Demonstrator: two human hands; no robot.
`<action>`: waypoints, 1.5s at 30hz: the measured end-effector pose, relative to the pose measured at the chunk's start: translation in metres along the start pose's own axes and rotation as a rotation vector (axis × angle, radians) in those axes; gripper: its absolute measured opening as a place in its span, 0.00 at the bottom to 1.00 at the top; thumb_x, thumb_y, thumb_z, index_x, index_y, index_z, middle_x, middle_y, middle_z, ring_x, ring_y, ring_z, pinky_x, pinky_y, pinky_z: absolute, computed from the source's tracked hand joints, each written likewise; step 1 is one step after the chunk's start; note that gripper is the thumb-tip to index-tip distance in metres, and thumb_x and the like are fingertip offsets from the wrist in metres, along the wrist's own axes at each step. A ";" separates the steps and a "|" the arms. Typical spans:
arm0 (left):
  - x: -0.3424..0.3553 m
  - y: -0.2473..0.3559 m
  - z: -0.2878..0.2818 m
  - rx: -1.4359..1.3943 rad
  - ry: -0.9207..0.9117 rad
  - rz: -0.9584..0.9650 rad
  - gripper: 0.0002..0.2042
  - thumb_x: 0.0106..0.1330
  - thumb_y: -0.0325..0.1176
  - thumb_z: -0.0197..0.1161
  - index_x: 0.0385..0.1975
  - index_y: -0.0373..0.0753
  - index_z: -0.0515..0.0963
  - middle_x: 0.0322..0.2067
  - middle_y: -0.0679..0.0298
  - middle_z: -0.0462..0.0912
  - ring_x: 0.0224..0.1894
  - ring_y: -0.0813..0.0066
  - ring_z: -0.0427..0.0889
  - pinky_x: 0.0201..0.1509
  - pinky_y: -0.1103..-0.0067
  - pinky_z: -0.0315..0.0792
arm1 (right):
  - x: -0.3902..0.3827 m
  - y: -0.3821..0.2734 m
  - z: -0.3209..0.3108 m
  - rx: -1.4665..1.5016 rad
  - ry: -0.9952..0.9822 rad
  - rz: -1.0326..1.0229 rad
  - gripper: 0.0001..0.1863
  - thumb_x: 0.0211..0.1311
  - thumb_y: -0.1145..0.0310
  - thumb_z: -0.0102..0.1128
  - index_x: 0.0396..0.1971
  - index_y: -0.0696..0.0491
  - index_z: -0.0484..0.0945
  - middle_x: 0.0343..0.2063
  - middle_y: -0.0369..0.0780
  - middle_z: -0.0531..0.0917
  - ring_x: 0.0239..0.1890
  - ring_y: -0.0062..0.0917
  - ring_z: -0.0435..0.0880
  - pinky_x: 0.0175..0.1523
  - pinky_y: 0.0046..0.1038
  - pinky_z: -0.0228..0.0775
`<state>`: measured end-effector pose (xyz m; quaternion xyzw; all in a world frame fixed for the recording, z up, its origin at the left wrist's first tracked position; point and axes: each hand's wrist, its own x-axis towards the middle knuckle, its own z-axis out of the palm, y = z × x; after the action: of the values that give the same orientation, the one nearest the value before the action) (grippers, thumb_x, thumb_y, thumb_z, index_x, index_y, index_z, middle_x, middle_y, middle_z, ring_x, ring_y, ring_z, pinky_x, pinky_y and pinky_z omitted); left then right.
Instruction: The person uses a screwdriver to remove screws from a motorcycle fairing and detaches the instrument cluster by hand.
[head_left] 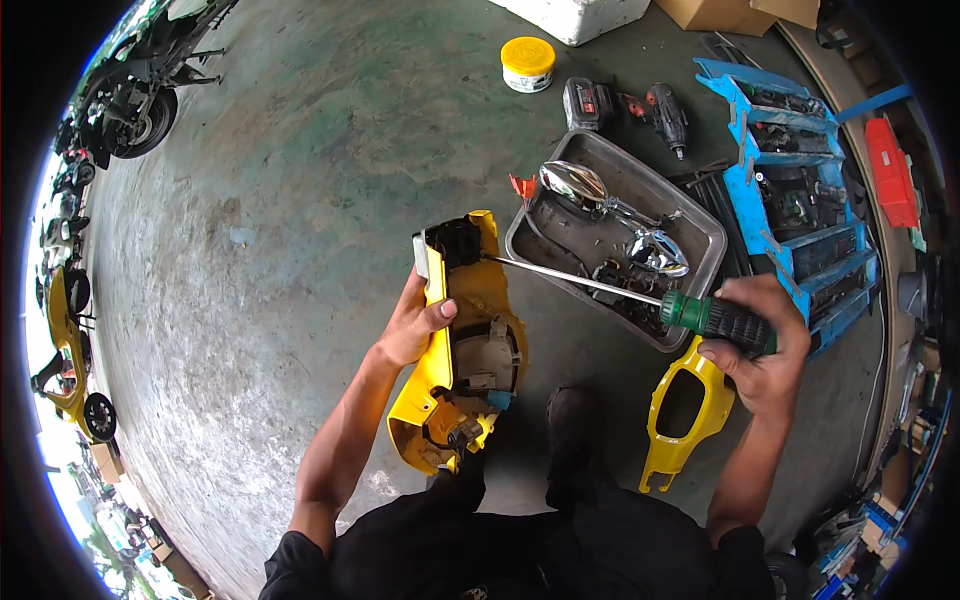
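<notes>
Screwdriver (690, 312) gripped by the right hand (770, 368), crossing the left edge of the tray (640, 181), could slip if skewed, jabbing the left hand (412, 325) clutching the shell (482, 292).

From the left one of two head-worn cameras, the wide fisheye view looks steeply down, upright and unmirrored, taking in the left hand (415, 325) and right hand (766, 347) at close range, the floor (290, 200) farther off, straight lines bowing outward.
</notes>
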<state>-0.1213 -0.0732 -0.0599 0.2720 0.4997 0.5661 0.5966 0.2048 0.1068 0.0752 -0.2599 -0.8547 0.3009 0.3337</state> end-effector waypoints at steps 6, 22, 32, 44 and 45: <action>0.004 -0.007 -0.003 0.041 0.020 0.021 0.47 0.57 0.48 0.70 0.70 0.38 0.47 0.62 0.57 0.65 0.63 0.64 0.66 0.66 0.69 0.61 | 0.026 -0.011 -0.012 0.229 -0.098 0.616 0.21 0.62 0.58 0.65 0.48 0.57 0.75 0.33 0.36 0.77 0.32 0.17 0.78 0.39 0.21 0.71; 0.005 -0.015 -0.018 -0.045 -0.004 0.011 0.45 0.59 0.47 0.67 0.71 0.37 0.47 0.62 0.57 0.65 0.64 0.65 0.65 0.67 0.71 0.60 | 0.038 0.001 0.023 0.279 0.144 0.103 0.20 0.54 0.63 0.71 0.40 0.58 0.73 0.24 0.38 0.78 0.26 0.20 0.75 0.37 0.24 0.69; 0.007 -0.027 -0.027 0.041 0.034 -0.046 0.45 0.60 0.48 0.66 0.71 0.39 0.47 0.59 0.62 0.64 0.57 0.70 0.67 0.61 0.76 0.63 | 0.039 0.006 0.017 0.255 0.086 0.147 0.23 0.56 0.65 0.65 0.49 0.58 0.69 0.34 0.42 0.79 0.37 0.23 0.78 0.42 0.25 0.70; 0.042 -0.032 -0.010 0.114 0.115 -0.071 0.37 0.64 0.45 0.64 0.69 0.40 0.53 0.60 0.64 0.66 0.60 0.73 0.63 0.65 0.77 0.57 | 0.040 0.062 0.013 0.212 -0.221 0.655 0.16 0.65 0.63 0.59 0.45 0.56 0.69 0.36 0.37 0.74 0.34 0.16 0.74 0.33 0.19 0.69; 0.043 -0.032 -0.009 0.094 0.111 -0.069 0.37 0.64 0.45 0.64 0.69 0.40 0.53 0.60 0.64 0.66 0.60 0.73 0.64 0.64 0.77 0.57 | 0.035 0.065 0.017 0.164 -0.169 0.670 0.17 0.64 0.63 0.59 0.47 0.56 0.68 0.38 0.38 0.75 0.36 0.17 0.75 0.33 0.19 0.71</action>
<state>-0.1226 -0.0413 -0.1040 0.2505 0.5671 0.5353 0.5736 0.1857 0.1684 0.0346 -0.4725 -0.7196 0.4817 0.1639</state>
